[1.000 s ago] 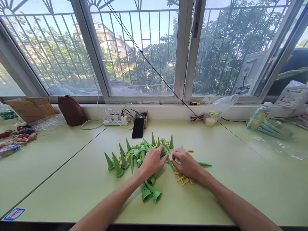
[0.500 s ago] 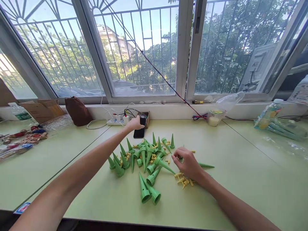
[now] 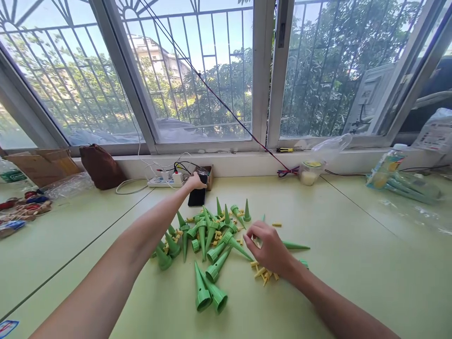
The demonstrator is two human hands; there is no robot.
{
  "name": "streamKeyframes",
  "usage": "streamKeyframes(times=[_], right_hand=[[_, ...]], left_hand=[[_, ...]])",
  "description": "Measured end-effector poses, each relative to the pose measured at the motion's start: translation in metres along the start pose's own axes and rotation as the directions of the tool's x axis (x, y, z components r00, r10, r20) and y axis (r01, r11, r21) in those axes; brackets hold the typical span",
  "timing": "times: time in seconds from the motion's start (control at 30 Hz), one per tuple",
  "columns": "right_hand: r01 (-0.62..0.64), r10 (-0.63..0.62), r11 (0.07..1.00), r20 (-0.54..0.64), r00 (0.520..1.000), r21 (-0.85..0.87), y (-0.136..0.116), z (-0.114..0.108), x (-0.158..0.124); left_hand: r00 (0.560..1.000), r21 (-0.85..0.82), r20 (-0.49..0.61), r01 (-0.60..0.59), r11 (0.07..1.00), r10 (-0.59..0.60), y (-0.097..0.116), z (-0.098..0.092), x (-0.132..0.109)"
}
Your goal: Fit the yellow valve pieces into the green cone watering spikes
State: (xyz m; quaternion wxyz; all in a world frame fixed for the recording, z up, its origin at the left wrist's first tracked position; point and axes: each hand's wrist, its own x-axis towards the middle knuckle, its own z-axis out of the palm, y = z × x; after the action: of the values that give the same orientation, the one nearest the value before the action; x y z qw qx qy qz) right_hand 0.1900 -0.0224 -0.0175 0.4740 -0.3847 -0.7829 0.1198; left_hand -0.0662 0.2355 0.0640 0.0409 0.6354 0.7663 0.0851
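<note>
My left hand [image 3: 196, 181] reaches far forward and grips the upper part of a black phone [image 3: 197, 197], which leans by a small cardboard box. Curled in a pinch, my right hand [image 3: 268, 246] is low over the table; what its fingertips hold, if anything, is hidden. Green spikes show around it, one with its tip [image 3: 295, 246] pointing right from behind the hand. Just below lie small yellow T-shaped pieces [image 3: 263, 272]. Left of it spreads a pile of green plastic cone spikes [image 3: 212, 230] mixed with yellow pieces. Two spikes [image 3: 203, 299] lie nearest me.
Behind the phone are the small box [image 3: 209, 175] and a power strip [image 3: 155, 181] with cables. A brown pouch [image 3: 100, 167] and cardboard [image 3: 42, 167] stand left. Toward the right are a lidded jar [image 3: 309, 174] and a bottle [image 3: 384, 167]. Windows line the back.
The view has shifted a little, so everything sits further left. My left hand stays at the phone, and my right hand remains pinched near the yellow pieces.
</note>
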Motion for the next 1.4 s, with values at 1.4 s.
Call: streamKeyframes(times=[1.4], right_hand=[[0.001, -0.001, 1.000, 0.000, 1.000, 0.003, -0.005, -0.004, -0.003]], left_hand=[[0.829, 0.046, 0.243, -0.528, 0.848, 0.503, -0.090, -0.060, -0.047]])
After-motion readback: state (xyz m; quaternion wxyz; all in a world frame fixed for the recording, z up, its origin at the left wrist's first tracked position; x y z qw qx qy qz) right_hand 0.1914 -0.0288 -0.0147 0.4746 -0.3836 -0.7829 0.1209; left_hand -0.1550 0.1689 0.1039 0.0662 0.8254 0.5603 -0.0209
